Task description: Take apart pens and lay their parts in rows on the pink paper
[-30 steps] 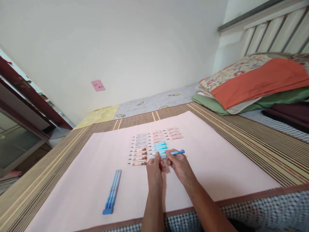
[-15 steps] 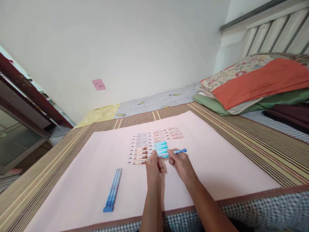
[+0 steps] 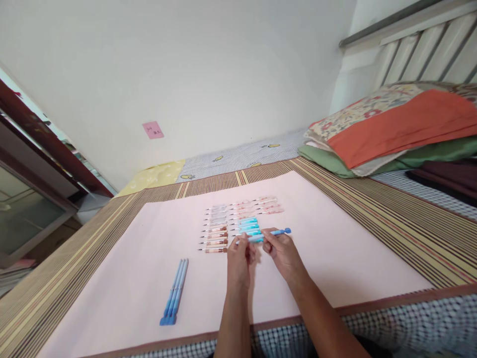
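Note:
A blue pen (image 3: 279, 232) is held level between my two hands, just above the paper. My left hand (image 3: 240, 256) pinches its paler left end, and my right hand (image 3: 280, 250) grips it near the middle, with the darker blue end sticking out to the right. Right behind my hands lie several turquoise pens (image 3: 249, 223), partly hidden by the fingers. Several brown-ended pens (image 3: 216, 243) lie in a column left of them. Farther back are clear grey pens (image 3: 217, 213) and pink-patterned pens (image 3: 269, 205). Three blue pens (image 3: 174, 293) lie side by side at the left front.
A large pale pink sheet (image 3: 122, 278) covers the striped mat (image 3: 376, 233) on the bed. Folded bedding with an orange band (image 3: 406, 127) is piled at the right back. A white wall (image 3: 231, 74) with a pink note (image 3: 152, 130) rises behind.
Both hands have shifted slightly to the right with the blue pen. My left fingers sit a little differently on its left end. The pens on the sheet lie as before.

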Motion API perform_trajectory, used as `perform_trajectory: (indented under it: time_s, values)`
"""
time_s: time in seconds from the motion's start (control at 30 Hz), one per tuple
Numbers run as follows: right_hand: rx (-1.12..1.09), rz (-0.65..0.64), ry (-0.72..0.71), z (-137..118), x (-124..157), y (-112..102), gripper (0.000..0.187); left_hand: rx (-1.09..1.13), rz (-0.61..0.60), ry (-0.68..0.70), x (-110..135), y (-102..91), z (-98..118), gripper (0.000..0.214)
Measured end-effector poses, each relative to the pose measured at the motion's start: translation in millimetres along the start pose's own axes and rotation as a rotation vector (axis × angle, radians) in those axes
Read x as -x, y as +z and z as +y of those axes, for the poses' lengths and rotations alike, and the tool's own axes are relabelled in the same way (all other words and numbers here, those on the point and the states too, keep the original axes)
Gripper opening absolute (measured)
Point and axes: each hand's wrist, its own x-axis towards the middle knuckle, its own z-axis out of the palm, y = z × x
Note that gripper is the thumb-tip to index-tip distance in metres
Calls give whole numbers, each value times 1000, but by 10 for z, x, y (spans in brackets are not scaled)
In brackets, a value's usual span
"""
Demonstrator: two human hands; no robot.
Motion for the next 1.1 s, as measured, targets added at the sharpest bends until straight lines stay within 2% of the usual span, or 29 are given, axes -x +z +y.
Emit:
perform_trajectory:
  time_s: [0.07,0.3,0.6,0.73,0.9,1.1]
  values:
    - [0,0,5,-2,-5,-2,37,52,-35,-2,0,2,9,49]
    - [-68,32,25,7,-20,-18,35,331,33,-84,-46,-57,8,41]
    - [-176,178,39,-77,-68,-74,28,452,96,-91,-85,-159,19,29]
    - [-280,207,50,-102,-67,-75,29,521,118,-143,-94,-169,36,20]
    - [-288,105,175,-65,10,-4,38,558,97,-147,-93,-155,39,13]
    - [-105,-98,276,92,135,181,41,576,106,-39,-111,-155,22,17]
